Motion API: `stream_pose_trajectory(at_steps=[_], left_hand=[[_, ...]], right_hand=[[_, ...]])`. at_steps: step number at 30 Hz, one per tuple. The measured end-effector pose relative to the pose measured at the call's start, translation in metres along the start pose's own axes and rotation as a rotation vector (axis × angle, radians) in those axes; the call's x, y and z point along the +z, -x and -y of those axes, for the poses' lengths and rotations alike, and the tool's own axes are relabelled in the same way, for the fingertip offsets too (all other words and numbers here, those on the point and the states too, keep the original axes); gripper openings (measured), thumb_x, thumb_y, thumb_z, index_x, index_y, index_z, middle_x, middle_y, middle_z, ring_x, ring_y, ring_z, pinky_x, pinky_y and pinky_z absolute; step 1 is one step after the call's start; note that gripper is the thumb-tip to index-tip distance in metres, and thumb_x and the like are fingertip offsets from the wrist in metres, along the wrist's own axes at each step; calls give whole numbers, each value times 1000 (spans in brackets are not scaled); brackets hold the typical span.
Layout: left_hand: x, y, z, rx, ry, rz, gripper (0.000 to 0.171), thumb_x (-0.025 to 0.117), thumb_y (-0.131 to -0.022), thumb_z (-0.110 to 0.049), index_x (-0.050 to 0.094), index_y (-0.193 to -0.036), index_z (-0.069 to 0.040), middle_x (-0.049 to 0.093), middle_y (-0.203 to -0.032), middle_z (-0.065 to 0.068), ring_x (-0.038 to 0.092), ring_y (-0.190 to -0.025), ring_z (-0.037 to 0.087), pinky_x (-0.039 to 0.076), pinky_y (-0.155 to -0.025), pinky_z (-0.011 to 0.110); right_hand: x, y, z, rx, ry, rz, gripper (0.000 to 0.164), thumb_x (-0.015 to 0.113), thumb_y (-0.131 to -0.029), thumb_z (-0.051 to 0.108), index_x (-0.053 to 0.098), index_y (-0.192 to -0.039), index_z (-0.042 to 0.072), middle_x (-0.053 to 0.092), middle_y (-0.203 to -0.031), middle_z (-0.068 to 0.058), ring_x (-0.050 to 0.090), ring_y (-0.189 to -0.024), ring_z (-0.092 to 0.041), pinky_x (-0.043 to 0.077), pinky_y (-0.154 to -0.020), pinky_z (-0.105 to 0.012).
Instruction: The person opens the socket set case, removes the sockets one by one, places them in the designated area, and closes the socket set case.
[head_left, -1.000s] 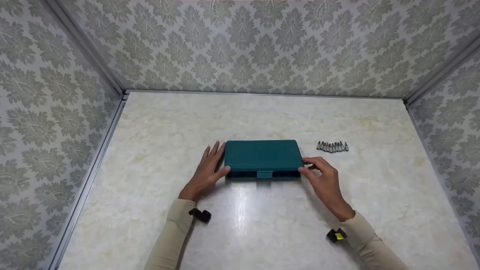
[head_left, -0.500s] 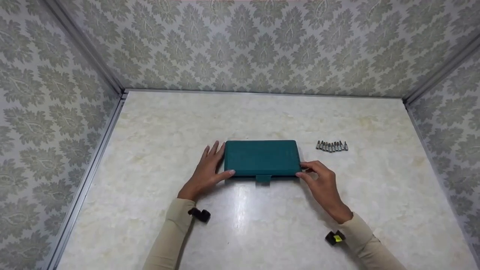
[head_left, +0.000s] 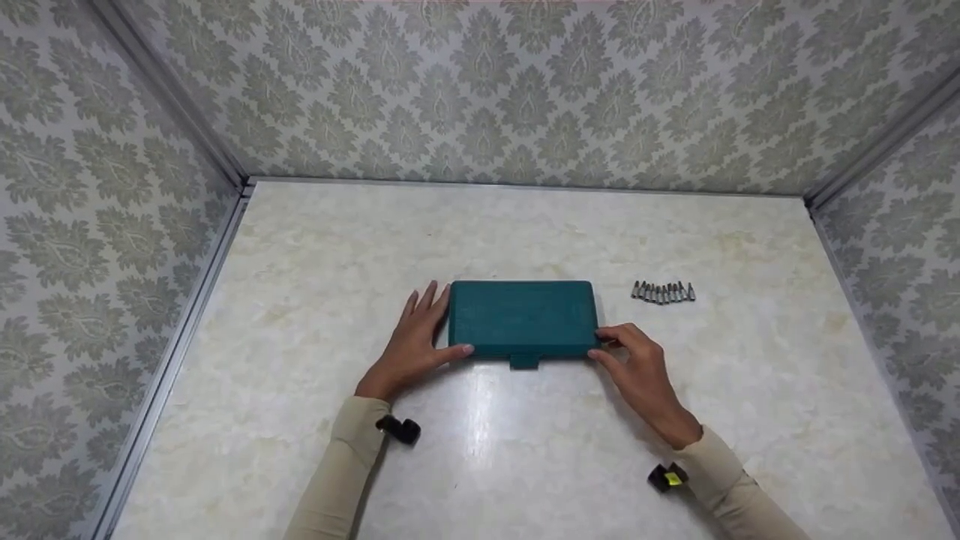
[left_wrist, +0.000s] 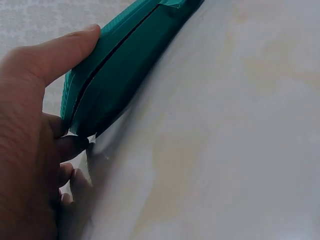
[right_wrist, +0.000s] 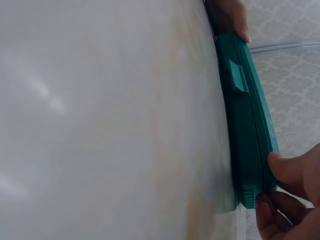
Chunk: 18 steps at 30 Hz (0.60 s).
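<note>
A green plastic case (head_left: 523, 318) lies on the table with its lid lowered; a thin dark seam runs between lid and base in both wrist views. Its front latch (head_left: 524, 362) sticks outward. My left hand (head_left: 411, 343) rests against the case's left side with fingers extended, its thumb on the lid's front left corner. At the front right corner, my right hand (head_left: 637, 367) pinches the lid edge between thumb and bent fingers. In the right wrist view that thumb (right_wrist: 287, 167) presses the lid's outer face.
Several small metal screwdriver bits (head_left: 664, 292) lie in a row right of the case. The pale marbled table (head_left: 480, 232) meets patterned walls (head_left: 487, 90) at the back and sides. Each wrist carries a small black camera (head_left: 399, 429).
The lid has come down at the front, and the dark gap seen earlier there has closed. My right hand has moved slightly down and left with it; my left thumb has slid right.
</note>
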<state>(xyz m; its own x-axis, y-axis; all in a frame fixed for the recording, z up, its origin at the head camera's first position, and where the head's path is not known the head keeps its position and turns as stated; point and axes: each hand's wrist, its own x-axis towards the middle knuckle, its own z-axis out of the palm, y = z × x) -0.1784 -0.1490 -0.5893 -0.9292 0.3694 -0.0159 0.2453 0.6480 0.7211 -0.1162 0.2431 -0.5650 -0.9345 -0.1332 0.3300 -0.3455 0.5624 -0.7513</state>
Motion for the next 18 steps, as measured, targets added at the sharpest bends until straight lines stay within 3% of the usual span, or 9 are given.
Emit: stream_pose_trajectory(at_steps=[9,13,18], left_hand=[[1,1,1,28,12,-18,115,73,-91,-76,15,-179,-29,7,-185,12,-3,-171,37,4,-136,62],[1,0,1,31,6,-19,114,73,-92,-75,15,-179,-30,7,-185,12,-3,-171,36,3,-136,61],[0,2,-3,8,3,-11,113,74,-92,-74,15,-179,-31,7,-185,11,-3,-171,37,3,-136,61]], right_hand=[[-1,-3,3,-42,49,-4,31,88,-93,0,77,-122,1,72,-121,-10,70,-112,-23,53,-96,-21],[0,-8,8,-126,103,8,32,88,-93,1,77,-122,2,70,-126,-11,65,-120,-25,50,-103,-24],[7,-18,14,-280,117,79,33,89,-93,5,77,-123,2,70,-130,-12,61,-126,-28,52,-106,-39]])
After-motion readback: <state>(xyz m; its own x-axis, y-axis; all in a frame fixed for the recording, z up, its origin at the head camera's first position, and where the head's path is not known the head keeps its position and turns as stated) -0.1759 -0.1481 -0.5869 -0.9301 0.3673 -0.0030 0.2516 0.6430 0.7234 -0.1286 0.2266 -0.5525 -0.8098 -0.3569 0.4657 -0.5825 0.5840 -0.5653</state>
